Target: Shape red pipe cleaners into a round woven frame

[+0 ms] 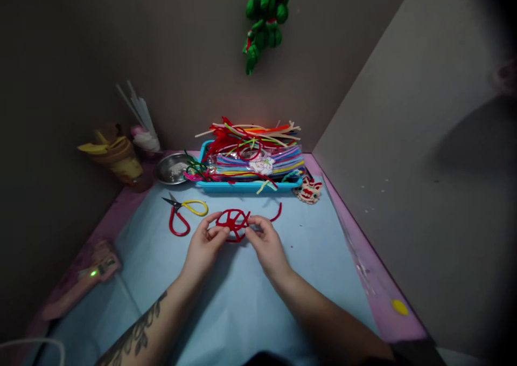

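Observation:
Between my hands is a red pipe-cleaner ring with spokes (pixel 231 223), round like a wheel, held just above the blue table cover. My left hand (pixel 207 240) pinches its left side between thumb and fingers. On the opposite side, my right hand (pixel 264 242) grips the rim with thumb and forefinger. A loose red pipe-cleaner piece (pixel 277 213) shows beyond my right fingers; whether it joins the ring I cannot tell. Scissors (pixel 177 211) with one red and one yellow handle lie open to the left of my left hand.
Behind stands a blue tray (pixel 250 187) heaped with colourful pipe cleaners, beside a metal bowl (pixel 172 169) of small white bits. A beige-and-red animal-face ornament (pixel 309 191) lies at its right. A pink glue gun (pixel 86 282) is at left, near a brown-and-yellow holder (pixel 125 164). Green decorations (pixel 264 18) hang above.

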The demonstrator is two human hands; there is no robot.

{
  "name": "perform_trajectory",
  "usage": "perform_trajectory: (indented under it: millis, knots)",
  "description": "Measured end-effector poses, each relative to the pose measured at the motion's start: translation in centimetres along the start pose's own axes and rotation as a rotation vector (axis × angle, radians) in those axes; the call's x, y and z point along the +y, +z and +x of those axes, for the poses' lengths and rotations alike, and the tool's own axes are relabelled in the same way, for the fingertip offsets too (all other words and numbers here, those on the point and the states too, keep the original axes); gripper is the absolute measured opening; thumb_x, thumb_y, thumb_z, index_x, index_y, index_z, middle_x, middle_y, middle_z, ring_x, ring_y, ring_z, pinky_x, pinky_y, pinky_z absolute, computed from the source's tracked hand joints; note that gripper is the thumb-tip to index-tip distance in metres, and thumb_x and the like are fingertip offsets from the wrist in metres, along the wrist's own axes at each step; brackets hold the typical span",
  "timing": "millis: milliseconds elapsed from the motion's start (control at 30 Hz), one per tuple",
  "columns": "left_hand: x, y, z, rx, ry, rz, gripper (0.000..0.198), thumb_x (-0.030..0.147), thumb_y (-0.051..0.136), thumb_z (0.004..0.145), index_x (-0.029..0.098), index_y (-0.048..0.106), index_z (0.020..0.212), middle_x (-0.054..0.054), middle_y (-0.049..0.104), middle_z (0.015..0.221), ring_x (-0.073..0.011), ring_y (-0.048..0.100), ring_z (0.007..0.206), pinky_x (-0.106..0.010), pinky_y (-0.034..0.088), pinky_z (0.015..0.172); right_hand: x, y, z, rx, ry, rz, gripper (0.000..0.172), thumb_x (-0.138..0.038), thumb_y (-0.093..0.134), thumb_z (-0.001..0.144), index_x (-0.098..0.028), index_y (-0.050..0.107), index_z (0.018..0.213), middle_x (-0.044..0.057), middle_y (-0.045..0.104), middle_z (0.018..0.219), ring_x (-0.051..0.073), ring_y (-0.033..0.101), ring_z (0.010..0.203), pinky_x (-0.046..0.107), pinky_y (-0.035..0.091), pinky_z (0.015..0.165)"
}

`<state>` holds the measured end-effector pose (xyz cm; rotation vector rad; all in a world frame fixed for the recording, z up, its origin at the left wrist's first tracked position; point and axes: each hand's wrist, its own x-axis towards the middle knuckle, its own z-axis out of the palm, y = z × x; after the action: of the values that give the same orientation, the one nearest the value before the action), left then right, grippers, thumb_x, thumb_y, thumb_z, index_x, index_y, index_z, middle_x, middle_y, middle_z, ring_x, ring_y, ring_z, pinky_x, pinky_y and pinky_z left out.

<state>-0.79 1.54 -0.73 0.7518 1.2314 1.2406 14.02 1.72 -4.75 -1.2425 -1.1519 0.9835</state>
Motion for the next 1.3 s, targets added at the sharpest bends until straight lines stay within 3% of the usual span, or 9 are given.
perform_trajectory:
  millis: [133,300,467,667,967,1300]
  knots:
    - [0.2,-0.1,-0.1,-0.048,-0.017,-0.013,0.059,0.035,0.081,0.063,0.016,0.056,0.114,0.005,0.064,0.062,-0.0077,0.051,0.048,-0.02,0.034,0.05,-0.2,-0.2,0.2,-0.04,0.01,-0.049,0.015,-0.032,0.067,0.077,-0.021,0.069,0.088,0.007,0.062,0.109,0.023,0.057,0.104,0.034,0.046,0.086]
    - [0.0,0.0,0.0,-0.039,0.03,-0.033,0.047,0.031,0.08,0.066,0.017,0.062,0.107,0.004,0.065,0.064,-0.0086,0.054,0.055,-0.021,0.037,0.056,-2.0,-0.3,-0.3,0.006,-0.162,-0.24,0.002,-0.024,0.067,0.078,-0.023,0.066,0.078,0.003,0.06,0.088,0.02,0.057,0.091,0.034,0.044,0.083]
    - [-0.5,0.2,-0.2,-0.051,0.017,-0.017,0.041,0.033,0.079,0.066,0.016,0.067,0.102,-0.002,0.07,0.071,-0.0124,0.059,0.06,-0.024,0.04,0.057,-2.9,-0.1,-0.7,-0.115,-0.31,-0.361,0.007,-0.02,0.065,0.082,-0.025,0.066,0.077,0.001,0.067,0.08,0.02,0.058,0.083,0.034,0.044,0.078]
    - [-1.2,0.2,-0.4,-0.055,0.022,-0.02,0.039,0.032,0.078,0.069,0.016,0.066,0.103,0.0,0.069,0.068,-0.0106,0.057,0.058,-0.022,0.039,0.057,-2.8,0.2,-1.0,-0.066,-0.327,-0.39,0.01,-0.02,0.062,0.084,-0.024,0.067,0.076,0.001,0.068,0.073,0.019,0.059,0.075,0.033,0.045,0.071]
    - [-0.6,0.5,-0.9,-0.001,0.048,-0.025,0.042,0.034,0.079,0.067,0.017,0.065,0.103,-0.001,0.07,0.068,-0.0127,0.061,0.06,-0.024,0.044,0.057,-2.6,0.4,-1.3,-0.039,-0.404,-0.379,0.012,-0.02,0.062,0.085,-0.027,0.072,0.088,0.003,0.073,0.082,0.021,0.061,0.08,0.037,0.049,0.076]
    - [-0.2,0.7,-1.6,0.055,0.095,-0.012,0.039,0.031,0.077,0.068,0.017,0.063,0.102,0.001,0.07,0.07,-0.0126,0.064,0.067,-0.026,0.049,0.07,-2.8,0.4,-1.3,-0.083,-0.463,-0.46,0.017,-0.016,0.057,0.087,-0.026,0.071,0.091,0.002,0.073,0.08,0.021,0.06,0.075,0.037,0.045,0.074]
